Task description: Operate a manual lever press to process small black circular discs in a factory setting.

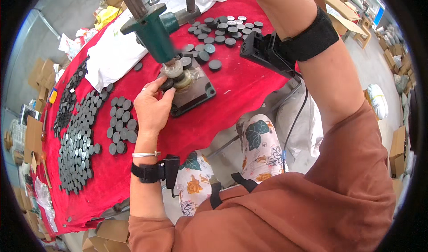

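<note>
- A dark disc (167,85) is pinched between the thumb and fingers of the left hand (151,105), slightly above and left of the frame's centre, beside the pale die (184,79) under the green press (156,42).
- The right hand is cut off by the top edge; only the right forearm (327,73) is shown, so its grip cannot be told.
- The left fingers could be nipped if the press were lowered with them this near the die.
- The disc could be tilted or scuffed if it were seated askew.
- Loose discs (220,33) at upper centre might be scattered by a jolt or a tug on the red cloth (249,80).
- Short, matte, dark-grey cylinders are grouped at left and upper centre; soft, wrinkled fabric is spread beneath them; a smooth, squarish base plate (192,101) is set under the translucent, rounded die.
</note>
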The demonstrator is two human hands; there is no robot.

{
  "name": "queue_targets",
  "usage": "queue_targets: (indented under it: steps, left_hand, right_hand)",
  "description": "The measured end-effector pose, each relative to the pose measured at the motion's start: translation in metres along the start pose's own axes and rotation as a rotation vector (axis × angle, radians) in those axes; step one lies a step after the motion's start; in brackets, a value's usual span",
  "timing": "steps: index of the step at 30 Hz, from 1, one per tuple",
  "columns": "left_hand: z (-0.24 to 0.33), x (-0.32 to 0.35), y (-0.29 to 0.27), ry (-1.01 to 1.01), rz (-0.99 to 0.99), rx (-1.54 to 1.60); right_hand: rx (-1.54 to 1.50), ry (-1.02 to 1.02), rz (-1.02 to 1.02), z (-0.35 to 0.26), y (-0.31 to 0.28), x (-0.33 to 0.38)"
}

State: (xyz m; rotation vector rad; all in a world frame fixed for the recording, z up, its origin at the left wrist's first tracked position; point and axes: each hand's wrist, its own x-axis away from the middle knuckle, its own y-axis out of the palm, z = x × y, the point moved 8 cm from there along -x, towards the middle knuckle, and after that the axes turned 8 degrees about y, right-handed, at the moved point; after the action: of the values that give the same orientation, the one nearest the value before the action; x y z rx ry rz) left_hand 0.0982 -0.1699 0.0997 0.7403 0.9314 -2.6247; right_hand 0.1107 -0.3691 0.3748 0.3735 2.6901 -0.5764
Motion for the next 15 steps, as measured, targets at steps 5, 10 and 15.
queue_targets:
  steps: [5,10,15]
  left_hand:
    - [0.009,-0.011,0.014,-0.038,-0.002,-0.063]
    - [0.011,-0.013,0.021,-0.041,-0.026,-0.065]
    - [0.003,-0.011,0.022,-0.025,0.003,-0.037]
  right_hand:
    - [-0.283,-0.757,0.027,0.016,-0.010,0.019]
    - [-0.211,-0.871,0.198,0.029,-0.006,0.032]
    - [-0.272,-1.140,0.409,0.073,-0.016,0.091]
